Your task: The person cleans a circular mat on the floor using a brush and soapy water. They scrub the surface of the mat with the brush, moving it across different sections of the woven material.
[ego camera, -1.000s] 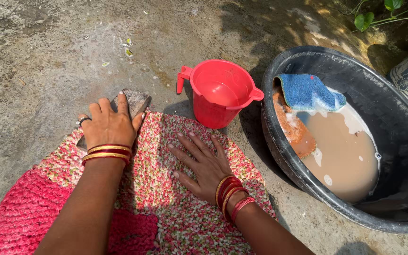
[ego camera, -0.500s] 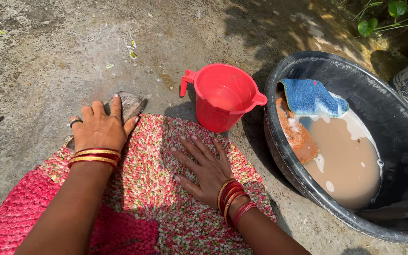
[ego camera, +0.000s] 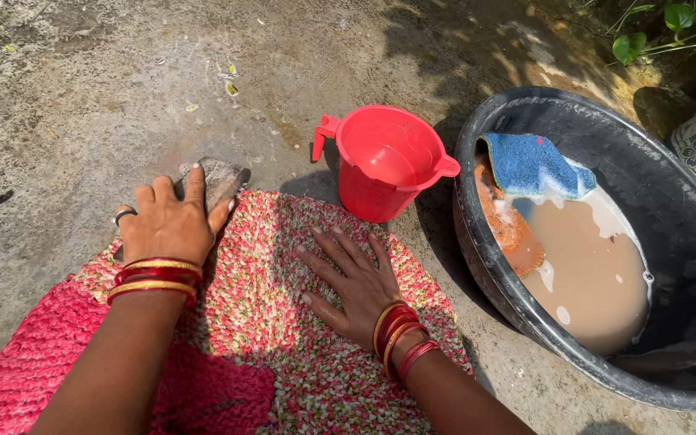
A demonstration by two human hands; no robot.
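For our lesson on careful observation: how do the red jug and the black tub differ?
The red jug is small and tall with a side handle; the black tub is wide and low. The jug stands next to the woven mat; the tub stands further right. The tub holds murky brown water and cloths; the jug holds no cloth. Both are round, open and upright.

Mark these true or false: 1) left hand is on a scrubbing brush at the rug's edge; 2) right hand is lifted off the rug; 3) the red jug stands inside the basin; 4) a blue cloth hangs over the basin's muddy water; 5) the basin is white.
1) True: the left hand lies over a grey brush at the far edge of the woven rug.
2) False: the right hand rests flat on the rug, fingers spread.
3) False: the red jug stands on the ground beside the basin.
4) True: the blue cloth drapes by the rim above brown water.
5) False: the basin is black.
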